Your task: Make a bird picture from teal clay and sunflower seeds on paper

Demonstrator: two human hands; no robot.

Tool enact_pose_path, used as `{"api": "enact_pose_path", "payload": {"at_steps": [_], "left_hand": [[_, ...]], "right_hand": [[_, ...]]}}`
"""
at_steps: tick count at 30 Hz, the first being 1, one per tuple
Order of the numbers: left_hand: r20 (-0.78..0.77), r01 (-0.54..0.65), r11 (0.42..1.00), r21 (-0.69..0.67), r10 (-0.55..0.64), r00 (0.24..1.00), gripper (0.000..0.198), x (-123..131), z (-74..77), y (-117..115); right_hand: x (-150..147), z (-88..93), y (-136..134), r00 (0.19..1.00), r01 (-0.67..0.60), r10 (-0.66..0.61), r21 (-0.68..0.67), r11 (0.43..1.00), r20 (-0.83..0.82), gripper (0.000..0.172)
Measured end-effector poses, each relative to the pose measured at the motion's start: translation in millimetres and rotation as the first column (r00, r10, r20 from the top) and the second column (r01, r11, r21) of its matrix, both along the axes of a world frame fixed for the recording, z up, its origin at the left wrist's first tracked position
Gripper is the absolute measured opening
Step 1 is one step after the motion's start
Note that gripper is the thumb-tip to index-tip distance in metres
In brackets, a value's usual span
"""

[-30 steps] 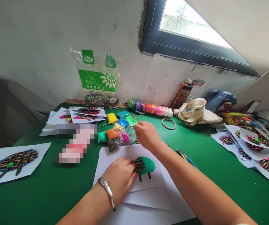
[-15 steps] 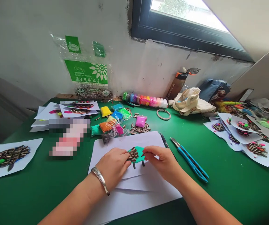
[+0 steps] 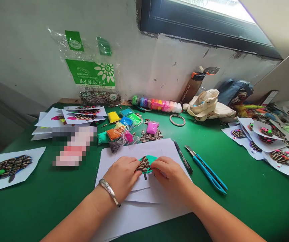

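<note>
**Seed rows about halfway across the clay**

Green felt covers the table (image 3: 247,201) under a window, and my stack of white paper (image 3: 139,215) lies in front of me. On the top sheet sits the teal clay shape (image 3: 149,158), with sunflower seeds (image 3: 143,164) pressed into its left part in overlapping rows. My left hand (image 3: 123,176) lies flat on the paper, fingertips (image 3: 137,165) touching the seeded edge. My right hand (image 3: 171,174) has its fingers pinched narrow at the clay's right side; whether a seed is between them I cannot tell.

By my judgement the left portion is covered and the right part, bare teal, is left to fill. Loose seeds (image 3: 150,137) wait near the coloured clay packets (image 3: 120,132). A blue utility knife (image 3: 207,170) lies untouched just right of the paper, and finished seed pictures (image 3: 8,166) rest at the table's edges.
</note>
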State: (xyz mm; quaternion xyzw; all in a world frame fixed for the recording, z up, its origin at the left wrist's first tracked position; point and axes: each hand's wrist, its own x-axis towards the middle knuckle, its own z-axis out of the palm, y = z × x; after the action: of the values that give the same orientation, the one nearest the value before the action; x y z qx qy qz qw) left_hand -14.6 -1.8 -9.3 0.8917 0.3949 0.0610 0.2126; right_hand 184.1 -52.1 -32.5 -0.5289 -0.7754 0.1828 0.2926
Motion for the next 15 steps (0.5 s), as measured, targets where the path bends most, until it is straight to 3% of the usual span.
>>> {"api": "enact_pose_path", "payload": {"at_steps": [15], "left_hand": [[0.064,-0.028,0.997,0.068,0.024,0.998,0.015,4.0,-11.8,2.7]], "right_hand": [[-1.6,-5.9,3.3,0.997,-0.012,0.014,-0.021,1.0,0.076,0.024]]}}
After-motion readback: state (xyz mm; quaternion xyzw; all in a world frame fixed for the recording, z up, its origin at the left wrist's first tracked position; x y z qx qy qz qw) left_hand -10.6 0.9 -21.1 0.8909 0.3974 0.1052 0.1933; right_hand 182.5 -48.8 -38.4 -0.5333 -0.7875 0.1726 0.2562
